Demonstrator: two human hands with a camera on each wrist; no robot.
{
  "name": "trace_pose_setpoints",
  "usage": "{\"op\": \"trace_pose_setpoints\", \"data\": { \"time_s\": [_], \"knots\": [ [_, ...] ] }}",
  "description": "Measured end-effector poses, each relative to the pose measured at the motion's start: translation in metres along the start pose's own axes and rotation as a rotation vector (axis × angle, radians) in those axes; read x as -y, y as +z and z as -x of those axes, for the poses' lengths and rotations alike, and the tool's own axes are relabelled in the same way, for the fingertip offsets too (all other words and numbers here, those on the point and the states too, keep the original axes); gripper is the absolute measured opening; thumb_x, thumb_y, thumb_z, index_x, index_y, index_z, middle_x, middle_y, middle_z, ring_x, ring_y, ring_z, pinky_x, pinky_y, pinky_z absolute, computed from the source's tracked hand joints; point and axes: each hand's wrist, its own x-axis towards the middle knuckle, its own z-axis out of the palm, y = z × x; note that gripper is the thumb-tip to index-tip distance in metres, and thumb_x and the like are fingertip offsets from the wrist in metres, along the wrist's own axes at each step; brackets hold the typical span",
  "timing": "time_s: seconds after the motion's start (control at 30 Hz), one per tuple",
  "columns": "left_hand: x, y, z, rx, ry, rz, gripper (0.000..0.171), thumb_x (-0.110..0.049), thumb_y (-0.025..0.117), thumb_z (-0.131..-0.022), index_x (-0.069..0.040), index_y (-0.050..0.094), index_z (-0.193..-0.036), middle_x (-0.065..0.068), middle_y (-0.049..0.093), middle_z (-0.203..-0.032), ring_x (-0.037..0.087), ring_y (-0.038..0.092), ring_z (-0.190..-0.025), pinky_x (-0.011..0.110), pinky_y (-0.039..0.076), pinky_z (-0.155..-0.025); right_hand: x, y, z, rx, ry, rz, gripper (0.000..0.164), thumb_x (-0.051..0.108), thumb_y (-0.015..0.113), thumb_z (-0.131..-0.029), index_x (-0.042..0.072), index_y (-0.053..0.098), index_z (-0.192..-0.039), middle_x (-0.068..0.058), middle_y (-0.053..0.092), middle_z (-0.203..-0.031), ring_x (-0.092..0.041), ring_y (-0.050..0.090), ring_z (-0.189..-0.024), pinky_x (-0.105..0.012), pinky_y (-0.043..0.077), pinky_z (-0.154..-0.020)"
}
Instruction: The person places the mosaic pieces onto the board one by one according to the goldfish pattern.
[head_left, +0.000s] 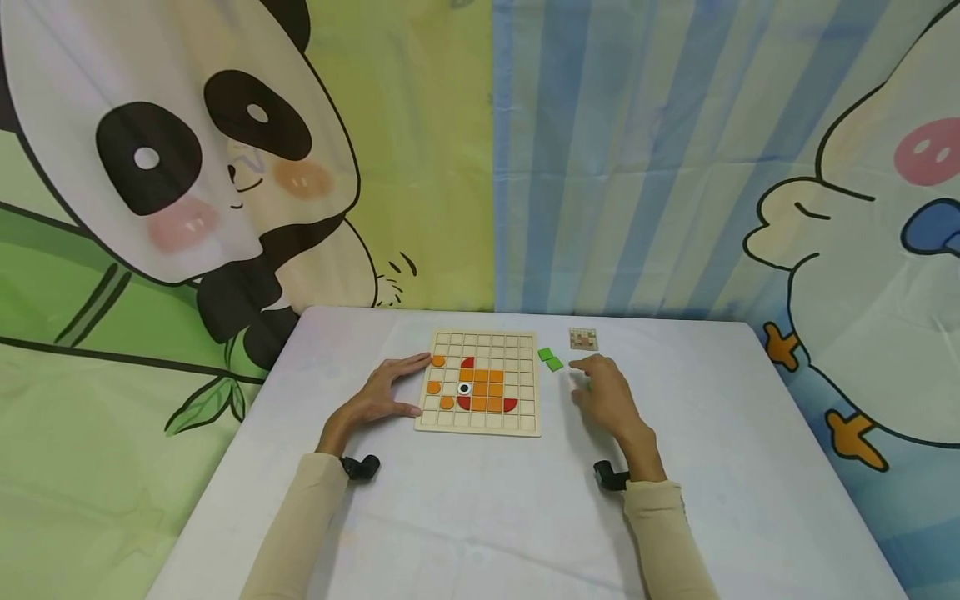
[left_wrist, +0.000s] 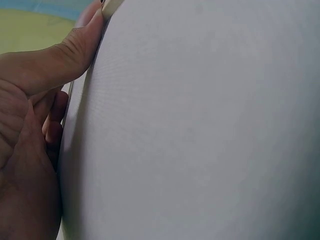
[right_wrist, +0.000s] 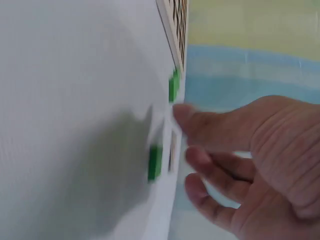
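A wooden grid board (head_left: 480, 427) lies mid-table in the head view. My left hand (head_left: 378, 392) touches its left edge, thumb and forefinger spread apart; the left wrist view shows the thumb (left_wrist: 65, 60) against the board's edge. On the board are several orange square tiles (head_left: 495, 390), red quarter-round tiles (head_left: 511, 405), a round eye tile (head_left: 465, 388) and orange round tiles (head_left: 433, 387). Right of the board, my right hand (head_left: 609, 404) hovers with nothing in its loosely bent fingers. A green tile (right_wrist: 155, 163) lies near and below them; two more green tiles (head_left: 554, 364) lie beside the board.
A small patterned card (head_left: 583, 338) lies near the table's back edge, behind the right hand. White cloth covers the table (head_left: 465, 517). Behind it hangs a curtain (head_left: 630, 167) with cartoon animals.
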Motion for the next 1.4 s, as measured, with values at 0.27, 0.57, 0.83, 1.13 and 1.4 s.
{"op": "trace_pose_setpoints", "data": {
  "time_s": [0.27, 0.57, 0.83, 1.13, 1.4],
  "knots": [
    [-0.003, -0.004, -0.001, 0.039, -0.062, 0.027, 0.105, -0.032, 0.1, -0.076, -0.013, 0.048, -0.165, 0.012, 0.04, -0.177, 0.047, 0.039, -0.154, 0.075, 0.028, -0.123, -0.029, -0.017, 0.007, 0.068, 0.12, 0.025, 0.033, -0.01, 0.078, -0.09, -0.01, 0.077, -0.123, -0.029, 0.075, -0.125, -0.048, 0.068, -0.122, -0.062, 0.056, -0.102],
    [-0.001, -0.001, -0.001, 0.046, -0.068, 0.023, 0.104, -0.032, 0.1, -0.077, -0.013, 0.048, -0.166, 0.011, 0.04, -0.177, 0.045, 0.04, -0.154, 0.074, 0.029, -0.123, -0.035, -0.01, 0.007, 0.059, 0.066, -0.038, 0.025, -0.006, 0.079, -0.093, -0.009, 0.077, -0.119, -0.024, 0.075, -0.116, -0.04, 0.07, -0.109, -0.058, 0.057, -0.097],
    [0.001, -0.001, -0.001, 0.035, -0.05, 0.013, 0.105, -0.034, 0.099, -0.076, -0.013, 0.048, -0.166, 0.012, 0.041, -0.176, 0.045, 0.041, -0.152, 0.075, 0.03, -0.122, -0.017, 0.003, -0.005, 0.08, -0.114, -0.138, 0.023, 0.001, 0.081, -0.091, -0.005, 0.078, -0.113, -0.018, 0.08, -0.108, -0.027, 0.073, -0.095, -0.048, 0.062, -0.087],
    [-0.002, -0.002, -0.001, 0.046, -0.083, 0.025, 0.106, -0.033, 0.099, -0.077, -0.014, 0.047, -0.167, 0.011, 0.039, -0.177, 0.045, 0.039, -0.154, 0.075, 0.028, -0.125, 0.008, 0.03, -0.035, 0.052, -0.166, -0.121, 0.024, 0.003, 0.082, -0.094, -0.004, 0.081, -0.117, -0.014, 0.077, -0.103, -0.026, 0.069, -0.094, -0.045, 0.059, -0.086],
    [-0.003, -0.004, -0.001, 0.056, -0.091, 0.022, 0.105, -0.035, 0.098, -0.079, -0.015, 0.045, -0.168, 0.009, 0.039, -0.178, 0.044, 0.039, -0.155, 0.074, 0.028, -0.125, 0.019, 0.043, -0.056, 0.102, -0.138, -0.09, 0.025, 0.001, 0.076, -0.098, -0.007, 0.078, -0.121, -0.019, 0.073, -0.106, -0.028, 0.066, -0.095, -0.044, 0.056, -0.087]
  ]
}}
